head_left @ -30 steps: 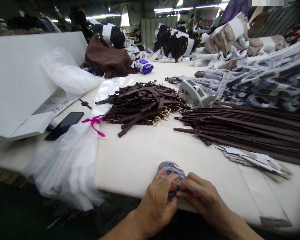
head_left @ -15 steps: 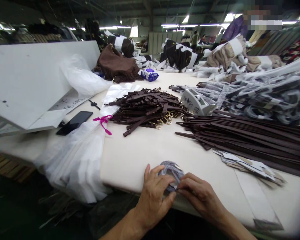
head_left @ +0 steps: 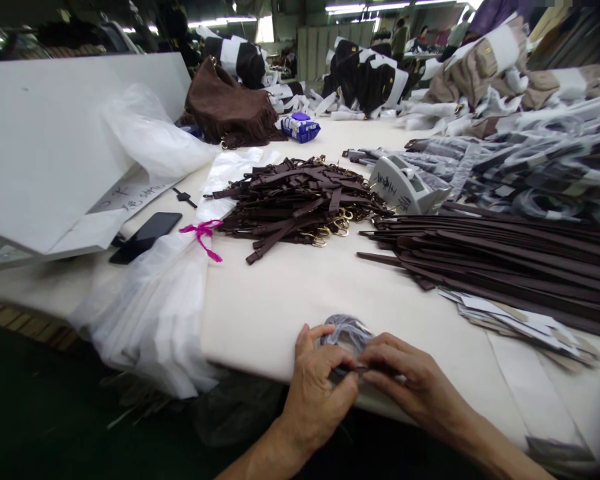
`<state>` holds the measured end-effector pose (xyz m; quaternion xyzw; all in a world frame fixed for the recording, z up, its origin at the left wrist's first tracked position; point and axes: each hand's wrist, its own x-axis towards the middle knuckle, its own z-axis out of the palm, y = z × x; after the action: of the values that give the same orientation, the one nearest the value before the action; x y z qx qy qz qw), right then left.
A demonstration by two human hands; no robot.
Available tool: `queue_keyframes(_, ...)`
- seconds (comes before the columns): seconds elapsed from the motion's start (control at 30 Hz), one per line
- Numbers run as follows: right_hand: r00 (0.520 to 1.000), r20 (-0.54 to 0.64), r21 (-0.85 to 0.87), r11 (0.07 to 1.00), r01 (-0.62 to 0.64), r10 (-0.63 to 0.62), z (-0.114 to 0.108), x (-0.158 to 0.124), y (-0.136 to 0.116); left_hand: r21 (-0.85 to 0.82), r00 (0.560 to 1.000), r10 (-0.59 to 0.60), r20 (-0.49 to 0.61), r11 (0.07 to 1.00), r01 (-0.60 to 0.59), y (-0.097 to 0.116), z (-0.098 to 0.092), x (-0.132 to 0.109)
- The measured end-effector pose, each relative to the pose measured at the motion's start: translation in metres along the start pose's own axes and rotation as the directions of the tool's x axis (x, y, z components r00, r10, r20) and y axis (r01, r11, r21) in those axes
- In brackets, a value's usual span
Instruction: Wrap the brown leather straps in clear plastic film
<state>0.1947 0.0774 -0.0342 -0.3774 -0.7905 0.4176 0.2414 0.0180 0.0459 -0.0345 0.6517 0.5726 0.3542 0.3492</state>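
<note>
- While its near side is partly covered by fingers, a coil wrapped in clear film (head_left: 347, 325) is held at the lower centre of the frame, by the front edge of a pale table (head_left: 260, 313).
- By the left hand (head_left: 320, 383), the coil is gripped at its left and near side, thumb and forefinger brought together there.
- By the right hand (head_left: 413, 373), the coil's near right side is pinched in gathered fingertips; what exactly is caught between the fingertips cannot be told.
- Above, at the centre of the frame, short brown straps (head_left: 300, 200) with gold-coloured clasps (head_left: 343, 223) are heaped.
- Toward the right edge, long brown strips (head_left: 490, 260) are laid side by side, with a grey tape dispenser (head_left: 405, 190) set just above their left part and card slips (head_left: 525, 323) spread below.
- In the upper right, film-wrapped straps (head_left: 540, 167) are piled.
- At left, plastic bags (head_left: 150, 320) are draped over the table edge, near a pink string (head_left: 200, 233) and a dark phone (head_left: 147, 237).
- In the upper left, a fringed brown bag (head_left: 227, 103) is placed beside a blue packet (head_left: 300, 128).
</note>
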Motion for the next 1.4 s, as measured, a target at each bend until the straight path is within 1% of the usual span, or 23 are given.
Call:
queue_keyframes(0.07,0.998,0.055,-0.002,1.0,-0.014,0.014,-0.005,0.002,-0.001,0.009,1.0,0.009,-0.026,1.0,-0.008,-0.001,0.0,0.0)
queue_keyframes(0.13,0.996,0.082,0.013,0.999,-0.037,0.036,-0.008,0.004,-0.003,0.019,1.0,0.023,-0.018,1.0,-0.023,-0.001,0.0,0.0)
queue_keyframes(0.23,0.996,0.078,0.062,0.996,-0.058,0.053,-0.008,0.007,-0.004,0.029,0.999,0.039,0.029,0.999,-0.04,-0.002,0.0,0.0)
queue_keyframes(0.3,0.997,0.056,0.077,0.996,-0.054,0.049,-0.006,0.007,-0.004,0.037,0.999,0.034,0.023,0.999,-0.035,-0.002,0.001,0.0)
queue_keyframes(0.43,1.0,0.011,0.057,0.998,-0.02,0.019,-0.002,0.003,-0.001,0.032,0.999,0.027,-0.022,0.999,-0.026,-0.003,0.003,-0.002)
queue_keyframes(0.57,0.998,-0.051,0.034,0.999,0.027,-0.025,0.003,-0.001,0.003,0.004,0.999,0.043,-0.003,0.999,-0.043,-0.003,0.001,-0.003)
queue_keyframes(0.67,0.996,-0.075,0.016,0.998,0.057,-0.055,0.004,-0.003,0.005,0.007,0.998,0.06,0.009,0.998,-0.06,-0.003,0.0,-0.002)
queue_keyframes(0.73,0.995,-0.053,0.014,0.996,0.084,-0.083,0.002,-0.003,0.005,0.033,0.995,0.102,0.003,0.994,-0.102,-0.004,0.001,-0.003)
queue_keyframes(0.8,0.994,-0.001,0.032,0.993,0.112,-0.112,-0.002,-0.002,0.003,0.071,0.988,0.154,0.003,0.985,-0.154,-0.006,0.002,-0.004)
queue_keyframes(0.83,0.993,0.027,0.047,0.992,0.114,-0.115,-0.005,-0.001,0.001,0.091,0.984,0.179,0.003,0.98,-0.178,-0.007,0.003,-0.004)
queue_keyframes(0.9,0.995,0.066,0.086,0.993,0.075,-0.081,-0.009,0.002,-0.004,0.13,0.975,0.222,0.001,0.967,-0.221,-0.009,0.004,-0.005)
queue_keyframes(0.97,0.998,0.063,0.121,0.993,0.019,-0.027,-0.012,0.004,-0.008,0.165,0.965,0.263,0.007,0.951,-0.261,-0.011,0.005,-0.006)
queue_keyframes(1.03,0.999,0.053,0.143,0.99,-0.008,0.0,-0.011,0.006,-0.01,0.189,0.952,0.307,0.017,0.934,-0.304,-0.012,0.005,-0.007)
queue_keyframes(1.13,0.998,0.059,0.15,0.989,0.011,-0.02,-0.01,0.008,-0.008,0.207,0.919,0.392,0.032,0.897,-0.39,-0.013,0.006,-0.007)
queue_keyframes(1.23,0.996,0.083,0.132,0.991,0.032,-0.043,-0.011,0.01,-0.003,0.239,0.863,0.504,0.028,0.835,-0.496,-0.018,0.006,-0.007)
queue_keyframes(1.3,0.992,0.113,0.116,0.992,0.04,-0.053,-0.014,0.011,-0.001,0.276,0.83,0.557,0.027,0.794,-0.542,-0.022,0.005,-0.006)
queue_keyframes(1.33,0.99,0.125,0.113,0.993,0.046,-0.06,-0.016,0.012,0.0,0.292,0.821,0.57,0.031,0.78,-0.553,-0.023,0.005,-0.006)
queue_keyframes(1.37,0.988,0.136,0.115,0.992,0.056,-0.071,-0.018,0.012,0.0,0.3,0.822,0.568,0.038,0.778,-0.552,-0.023,0.004,-0.005)
queue_keyframes(1.4,0.985,0.149,0.122,0.99,0.067,-0.085,-0.02,0.013,-0.001,0.295,0.835,0.548,0.051,0.791,-0.536,-0.022,0.003,-0.004)
